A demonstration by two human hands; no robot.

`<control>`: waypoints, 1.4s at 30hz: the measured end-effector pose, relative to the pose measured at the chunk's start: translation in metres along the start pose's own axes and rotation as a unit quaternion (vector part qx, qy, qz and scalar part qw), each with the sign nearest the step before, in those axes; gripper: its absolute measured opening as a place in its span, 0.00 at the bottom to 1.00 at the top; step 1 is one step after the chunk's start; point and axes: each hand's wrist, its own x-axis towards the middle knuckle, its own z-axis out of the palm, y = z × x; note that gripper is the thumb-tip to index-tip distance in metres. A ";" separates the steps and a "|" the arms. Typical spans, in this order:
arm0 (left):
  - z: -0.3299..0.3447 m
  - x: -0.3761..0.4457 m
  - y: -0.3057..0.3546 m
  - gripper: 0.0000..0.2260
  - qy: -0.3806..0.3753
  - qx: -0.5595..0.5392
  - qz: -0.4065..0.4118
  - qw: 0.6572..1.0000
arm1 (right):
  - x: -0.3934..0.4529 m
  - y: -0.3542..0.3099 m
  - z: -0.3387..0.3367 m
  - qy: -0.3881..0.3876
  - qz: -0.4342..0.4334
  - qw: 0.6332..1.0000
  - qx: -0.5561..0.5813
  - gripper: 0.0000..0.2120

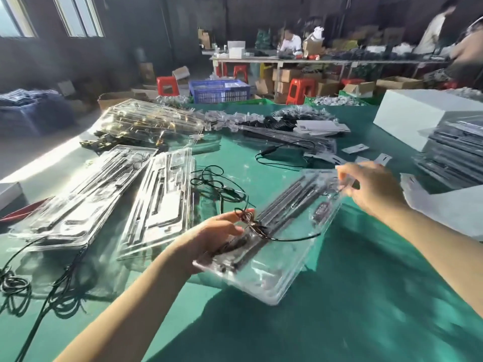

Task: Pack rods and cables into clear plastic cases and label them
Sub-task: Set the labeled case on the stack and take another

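Head view, green cloth-covered table [339,296]. A clear plastic clamshell case [271,246] is held tilted above the cloth, between both hands, near the table's middle front. Inside it lie long black rods [281,205], side by side along its length.

Left hand [209,241]: grips the case's near-left end, fingers curled, pinching a thin black cable [292,239] against the case; one loop of the cable arcs across the lid.

Right hand [371,186]: fingers curled, pinching the case's far corner. Motion blur here; exact finger placement unclear.

Left of the held case: two more clear cases, flat on the table [162,205], rods visible inside. Loose black cables [219,184] lie between them and the held case. Farther left, a heap of clear cases with gold-coloured parts [146,124].

Right edge: stack of filled clear cases [452,155], beside a white cardboard box [423,111]. Small white label cards [355,148] scattered nearby; no print legible on them or elsewhere.

Background: blue plastic crate [219,91], red plastic stools [300,90].
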 end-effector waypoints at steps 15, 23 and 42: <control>0.033 0.011 -0.045 0.31 0.113 0.012 0.173 0.978 | 0.034 -0.219 0.042 -0.247 0.098 0.949 0.171 0.18; 0.016 0.012 -0.039 0.34 0.204 0.090 0.170 0.960 | 0.059 -0.170 0.007 -0.105 0.272 0.816 0.499 0.06; 0.096 0.033 -0.016 0.17 -0.018 0.422 0.224 0.879 | -0.033 -0.101 0.004 0.011 0.268 0.766 0.584 0.15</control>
